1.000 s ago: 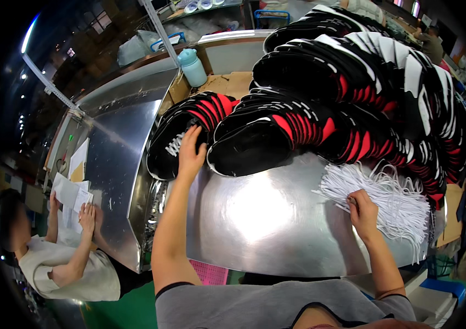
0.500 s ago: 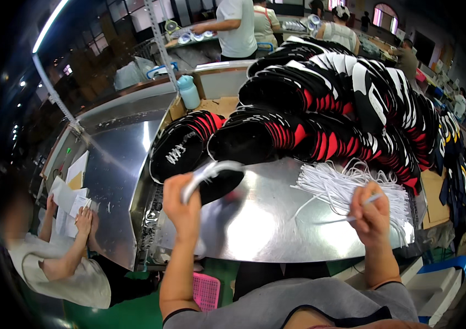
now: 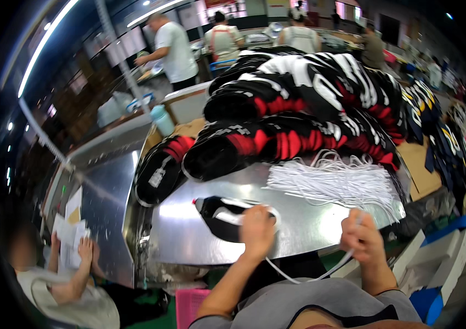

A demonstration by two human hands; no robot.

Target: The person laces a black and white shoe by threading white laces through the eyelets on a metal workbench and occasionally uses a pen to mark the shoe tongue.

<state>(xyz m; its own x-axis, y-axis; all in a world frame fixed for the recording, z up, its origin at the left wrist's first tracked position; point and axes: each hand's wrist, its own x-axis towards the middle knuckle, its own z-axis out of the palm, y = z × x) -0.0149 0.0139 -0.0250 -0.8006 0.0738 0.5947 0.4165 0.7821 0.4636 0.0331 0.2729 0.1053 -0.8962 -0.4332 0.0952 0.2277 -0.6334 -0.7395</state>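
A black and white shoe upper [image 3: 221,230] lies at the front of the shiny metal table. My left hand [image 3: 257,233] is closed on its right end, fingers blurred and partly hidden. A white shoelace [image 3: 285,276] sags in a loop below the table's front edge, from under my left hand up to my right. My right hand [image 3: 361,236] has its fingers closed around the lace, off the table's front right. Just beyond it a bundle of white laces [image 3: 331,183] is spread on the metal.
Large stacks of black, red and white shoe uppers [image 3: 293,107] fill the table's far side. A light blue bottle [image 3: 162,120] stands behind at left. A co-worker [image 3: 74,290] handles papers at far left. A pink basket [image 3: 190,305] is below; more people work beyond.
The upper has come down toward the table front, and my left hand has moved right and nearer. The lace now hangs between my hands. The whole view has turned.
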